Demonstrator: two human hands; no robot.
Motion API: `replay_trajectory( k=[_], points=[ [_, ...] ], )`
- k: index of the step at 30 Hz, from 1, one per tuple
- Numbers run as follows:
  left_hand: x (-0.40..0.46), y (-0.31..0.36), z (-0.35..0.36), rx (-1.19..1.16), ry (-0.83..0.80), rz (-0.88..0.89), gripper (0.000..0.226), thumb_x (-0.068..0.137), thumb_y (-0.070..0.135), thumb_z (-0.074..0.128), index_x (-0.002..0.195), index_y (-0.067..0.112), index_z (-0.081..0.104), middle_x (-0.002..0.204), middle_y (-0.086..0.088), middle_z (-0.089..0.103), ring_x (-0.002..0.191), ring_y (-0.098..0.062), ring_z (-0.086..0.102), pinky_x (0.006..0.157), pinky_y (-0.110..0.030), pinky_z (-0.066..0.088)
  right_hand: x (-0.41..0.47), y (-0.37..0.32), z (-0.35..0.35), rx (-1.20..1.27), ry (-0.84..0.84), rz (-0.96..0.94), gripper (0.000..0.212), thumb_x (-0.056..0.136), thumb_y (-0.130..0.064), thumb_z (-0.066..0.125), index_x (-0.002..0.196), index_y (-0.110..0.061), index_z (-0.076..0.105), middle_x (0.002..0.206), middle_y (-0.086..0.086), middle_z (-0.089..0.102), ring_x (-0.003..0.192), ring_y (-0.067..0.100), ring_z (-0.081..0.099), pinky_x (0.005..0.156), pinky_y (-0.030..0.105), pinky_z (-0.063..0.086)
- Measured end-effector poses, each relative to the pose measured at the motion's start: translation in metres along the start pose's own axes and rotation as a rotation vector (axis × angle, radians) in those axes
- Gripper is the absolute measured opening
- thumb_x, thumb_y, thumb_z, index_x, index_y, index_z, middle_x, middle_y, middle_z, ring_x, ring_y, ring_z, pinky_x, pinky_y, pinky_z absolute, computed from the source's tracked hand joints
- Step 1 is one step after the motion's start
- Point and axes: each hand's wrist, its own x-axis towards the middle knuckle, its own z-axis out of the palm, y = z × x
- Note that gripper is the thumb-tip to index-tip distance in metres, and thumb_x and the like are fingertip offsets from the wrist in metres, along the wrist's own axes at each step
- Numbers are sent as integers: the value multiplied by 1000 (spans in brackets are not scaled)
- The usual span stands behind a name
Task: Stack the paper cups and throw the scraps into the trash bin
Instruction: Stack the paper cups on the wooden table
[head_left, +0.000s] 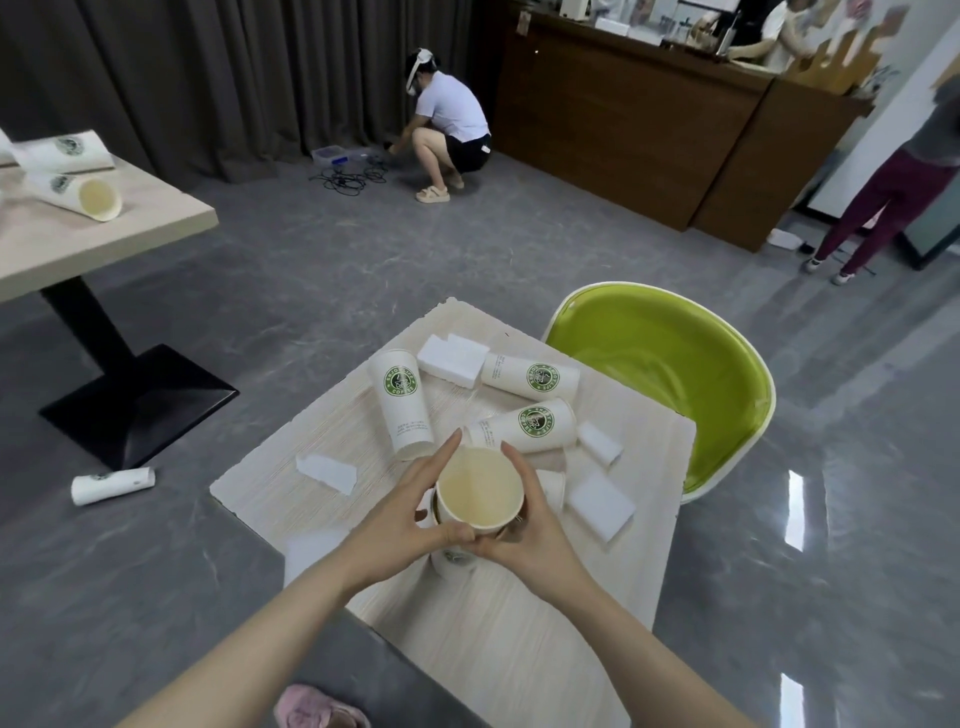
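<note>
Cups (529, 421) on table show green "COFFEE" logos.

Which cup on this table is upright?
The cup held between both hands, mouth up; the three logo cups beyond it all lie on their sides.

Grey marbled floor tiles (415, 270) cover the room and shine with pale light reflections at the right. Dark grey curtains (208, 73) hang in folds across the far wall. A dark brown wooden counter (623, 130) stands at the far right. A light wood table (493, 597) sits in the foreground, with a lime-green chair (675, 374) just beside its far edge. At the left, a second table (78, 244) rests on a black pedestal base (135, 400).
</note>
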Motion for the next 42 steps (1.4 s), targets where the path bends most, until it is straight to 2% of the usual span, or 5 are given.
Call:
replay_trajectory(
  k=[8,13,20,25,42],
  points=[
    [-8,-13,-18,57,32,-13,110,61,51,83,140,61,6,145,25,25,134,6,27,110,-34,34,6,-4,16,-13,-206,43,111,71,-11,83,151,-34,10,150,-27,31,138,1,35,116,37,30],
    [-3,-11,-16,138,67,4,106,60,55,79,139,62,8,141,30,25,129,8,32,106,-34,38,9,5,-26,-100,-70,73,110,65,-38,86,147,-44,12,155,-18,23,139,-9,23,108,15,30],
    [-6,-15,-15,169,56,-8,102,59,59,76,142,52,19,139,35,24,128,12,31,106,-28,36,38,60,-87,-646,-106,130,101,61,-65,71,140,-56,9,159,-14,12,147,13,2,120,40,10],
    [-10,-17,-13,137,77,-12,96,59,51,83,138,50,27,138,36,25,128,12,30,104,-24,34,52,77,-89,-724,-102,122,86,74,-22,77,145,-35,30,152,-6,24,142,15,19,113,27,22],
    [-7,-22,-7,80,114,-29,95,56,49,84,136,49,34,134,33,30,125,10,34,105,-31,37,31,86,-83,-630,-22,138,81,68,-27,74,136,-31,31,122,-14,25,110,7,44,78,22,50]
  ],
)
